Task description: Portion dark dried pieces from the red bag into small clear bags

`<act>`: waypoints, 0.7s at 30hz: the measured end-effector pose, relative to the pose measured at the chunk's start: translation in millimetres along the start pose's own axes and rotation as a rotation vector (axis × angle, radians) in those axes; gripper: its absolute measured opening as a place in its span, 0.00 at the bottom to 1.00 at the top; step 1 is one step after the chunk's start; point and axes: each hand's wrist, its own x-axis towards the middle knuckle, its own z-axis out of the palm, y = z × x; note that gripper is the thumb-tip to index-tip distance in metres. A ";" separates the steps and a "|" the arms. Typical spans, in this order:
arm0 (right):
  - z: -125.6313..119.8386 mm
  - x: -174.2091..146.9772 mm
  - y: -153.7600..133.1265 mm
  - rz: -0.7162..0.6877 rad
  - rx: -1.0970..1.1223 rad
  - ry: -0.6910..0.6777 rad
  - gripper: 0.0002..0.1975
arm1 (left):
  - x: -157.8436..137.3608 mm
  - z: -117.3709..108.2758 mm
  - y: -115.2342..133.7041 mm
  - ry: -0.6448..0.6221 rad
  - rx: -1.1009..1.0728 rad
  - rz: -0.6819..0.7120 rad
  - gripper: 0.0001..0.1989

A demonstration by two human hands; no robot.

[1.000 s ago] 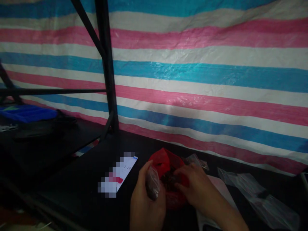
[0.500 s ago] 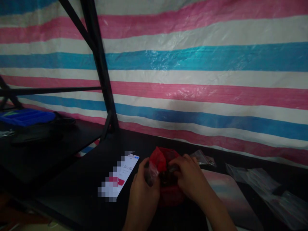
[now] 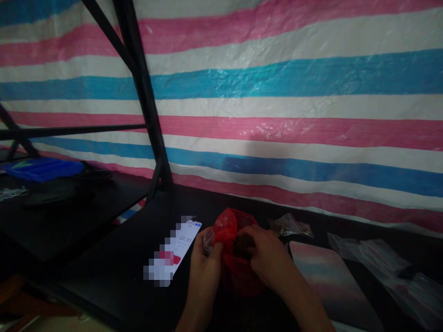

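A red plastic bag (image 3: pixel 242 276) stands with its mouth open on the black table, between my two hands. My left hand (image 3: pixel 205 263) is at its left side, closed around a small clear plastic bag (image 3: pixel 208 240); the thumb lies near the red rim. At the bag's opening, my right hand (image 3: pixel 265 251) has its fingers curled on a clump of small dark pieces (image 3: pixel 243 245). What exactly these pieces are is too dark to make out. The lower inside of the red bag is hidden.
A phone (image 3: pixel 176 253) showing a timer lies left of my hands. Behind the right hand is a zip bag with small parts (image 3: pixel 289 225). A shiny flat panel (image 3: pixel 328 276) and several clear zip bags (image 3: pixel 380 258) lie rightward. A blue tray (image 3: pixel 44 169) sits far left, beyond a black post (image 3: pixel 143 92).
The clear bag in my left hand has shifted slightly left and up, away from the red bag's opening. More of the dark clump now shows at my right fingers.
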 end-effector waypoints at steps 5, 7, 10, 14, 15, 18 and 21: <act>-3.9 2.8 12.5 0.031 0.226 -0.010 0.25 | 1.6 2.4 3.9 0.030 0.033 0.127 0.25; -8.3 3.6 19.2 0.056 0.266 0.007 0.24 | 0.8 2.4 2.4 0.041 0.077 0.253 0.25; -18.6 1.7 25.9 0.042 0.293 0.032 0.22 | -2.4 0.9 -1.4 0.070 0.189 0.433 0.20; -37.7 -7.6 16.9 -0.014 0.476 0.051 0.20 | -7.0 -1.5 -3.9 0.102 0.340 0.612 0.16; -42.3 -10.7 10.8 -0.028 0.519 0.052 0.20 | -7.8 -1.8 -4.3 0.096 0.367 0.639 0.15; -51.9 -20.9 -11.9 -0.064 0.551 0.049 0.20 | -8.4 -1.6 -6.5 0.060 0.418 0.687 0.11; -52.4 -29.0 -32.1 -0.117 0.436 0.016 0.21 | -7.4 -1.7 -9.7 0.039 0.431 0.695 0.09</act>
